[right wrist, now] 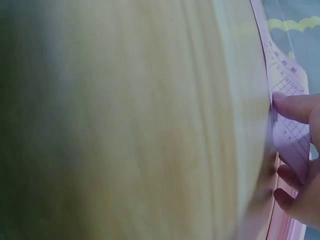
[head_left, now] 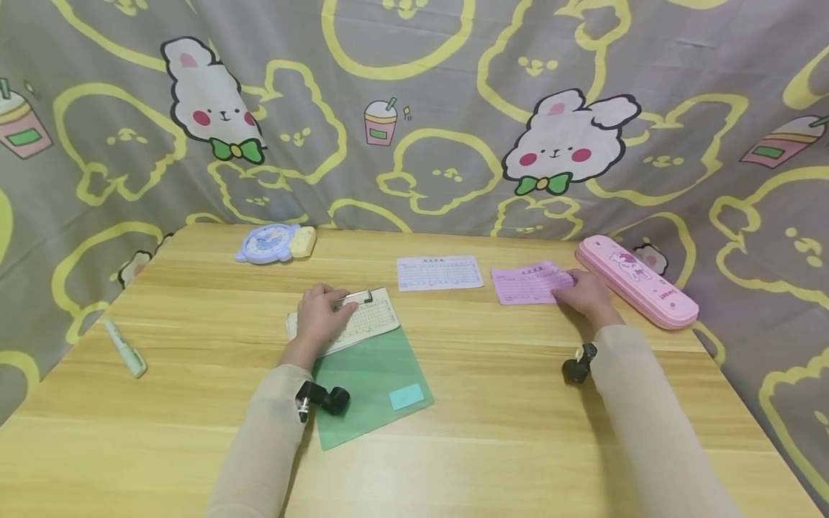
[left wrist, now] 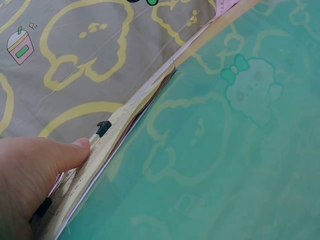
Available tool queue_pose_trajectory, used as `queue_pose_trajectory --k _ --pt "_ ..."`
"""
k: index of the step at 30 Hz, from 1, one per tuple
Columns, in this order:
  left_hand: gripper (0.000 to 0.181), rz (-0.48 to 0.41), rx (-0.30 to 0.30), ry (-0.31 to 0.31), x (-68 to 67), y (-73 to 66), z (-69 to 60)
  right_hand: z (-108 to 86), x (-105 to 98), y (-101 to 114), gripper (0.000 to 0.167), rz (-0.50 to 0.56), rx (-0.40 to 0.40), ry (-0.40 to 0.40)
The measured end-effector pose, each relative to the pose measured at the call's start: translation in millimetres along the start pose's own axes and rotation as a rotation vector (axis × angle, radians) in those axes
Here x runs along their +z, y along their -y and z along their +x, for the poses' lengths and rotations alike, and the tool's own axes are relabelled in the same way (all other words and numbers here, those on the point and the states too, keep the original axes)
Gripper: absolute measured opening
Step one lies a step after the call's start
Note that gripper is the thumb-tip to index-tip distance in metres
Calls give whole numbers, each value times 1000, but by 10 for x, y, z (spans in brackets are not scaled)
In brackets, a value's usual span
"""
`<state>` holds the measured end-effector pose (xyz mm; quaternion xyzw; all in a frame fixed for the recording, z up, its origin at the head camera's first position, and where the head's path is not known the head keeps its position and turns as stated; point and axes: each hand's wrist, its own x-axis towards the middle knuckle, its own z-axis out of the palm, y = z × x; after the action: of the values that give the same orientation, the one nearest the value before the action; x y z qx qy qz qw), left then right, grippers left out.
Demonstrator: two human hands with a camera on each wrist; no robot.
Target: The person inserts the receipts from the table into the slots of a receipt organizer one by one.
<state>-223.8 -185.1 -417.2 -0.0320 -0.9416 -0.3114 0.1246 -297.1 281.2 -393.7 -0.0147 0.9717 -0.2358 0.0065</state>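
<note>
On my feed, the left hand [head_left: 315, 316] hid part of the cream sheets [head_left: 369, 320] at the top of the green clipboard [head_left: 365, 396]; their print was too small to read. The right wrist view gave me mostly blurred tabletop [right wrist: 140, 120] and cut off the pink pencil case [right wrist: 286, 231]. My left thumb and forefinger pinched the metal clip [head_left: 368, 296], its other fingers largely out of sight. My right hand [head_left: 588, 296] gripped the pink slip [head_left: 524, 284] by its right edge, thumb on top, wrist angled inward.
</note>
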Motion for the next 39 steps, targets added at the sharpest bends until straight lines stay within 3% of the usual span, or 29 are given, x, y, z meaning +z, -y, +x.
queue_pose_trajectory --k 4,7,17,20,27,33,39 --pt "38 -5 1 2 9 5 -1 -30 -18 2 64 17 41 11" --pt "38 -4 6 -4 13 10 0 -43 -22 -10 68 70 24 6" --pt "37 -10 2 -4 14 7 -1 -124 -51 -80 44 248 -47 -74" --pt "37 -16 -3 -7 11 -2 -2 -174 -108 -73 43 312 -54 -62" --pt "37 -22 -5 -10 0 -8 -5 -313 -256 27 50 359 -57 -118" --pt "37 -27 -12 -3 5 -6 -4 -456 -309 98 51 506 -55 -143" --pt "37 -28 -15 -1 3 -15 -4 -233 -136 -288 50 829 -65 -185"
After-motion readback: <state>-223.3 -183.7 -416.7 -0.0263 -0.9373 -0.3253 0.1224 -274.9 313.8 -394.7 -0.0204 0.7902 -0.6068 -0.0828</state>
